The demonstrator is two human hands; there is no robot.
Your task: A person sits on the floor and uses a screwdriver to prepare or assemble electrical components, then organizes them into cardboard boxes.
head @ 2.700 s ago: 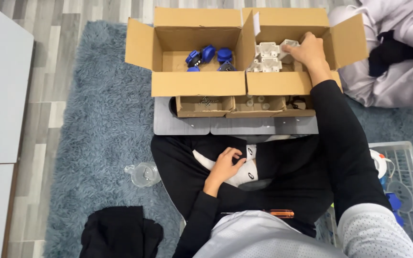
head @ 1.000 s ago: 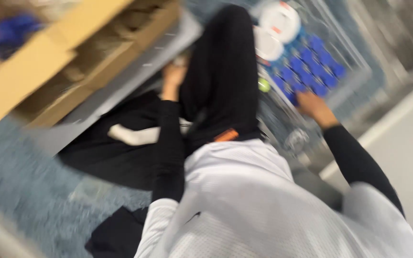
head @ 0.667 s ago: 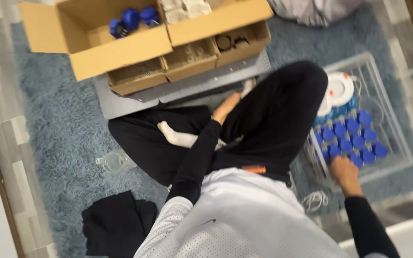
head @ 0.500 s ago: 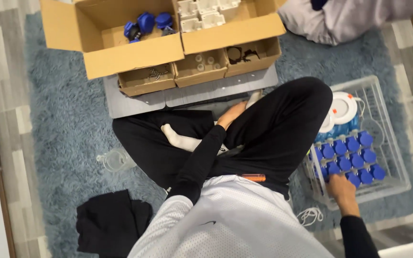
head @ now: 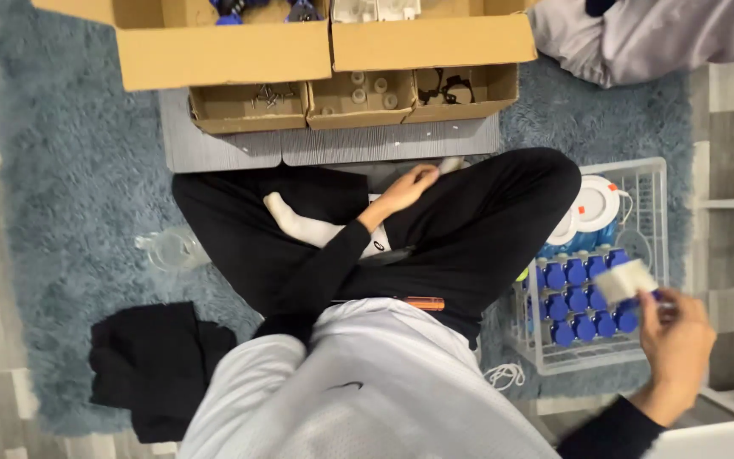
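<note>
Right hand (head: pixel 677 344) pinches a small white block (head: pixel 626 280), lifted above the white wire basket (head: pixel 652 178) of blue-capped parts (head: pixel 584 302); left hand (head: pixel 409 183) rests loosely curled on the crossed legs, empty. A light fingertip pinch could drop the block. Half a second ago, the right hand reached into the basket.

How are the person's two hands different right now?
The right hand is raised beside the white wire basket and pinches a small white block; the left hand holds nothing and rests on the crossed legs. The right hand looks blurred, the left hand sharp. The right hand is out at the side, the left hand in the middle. Both come out of black sleeves.
</note>
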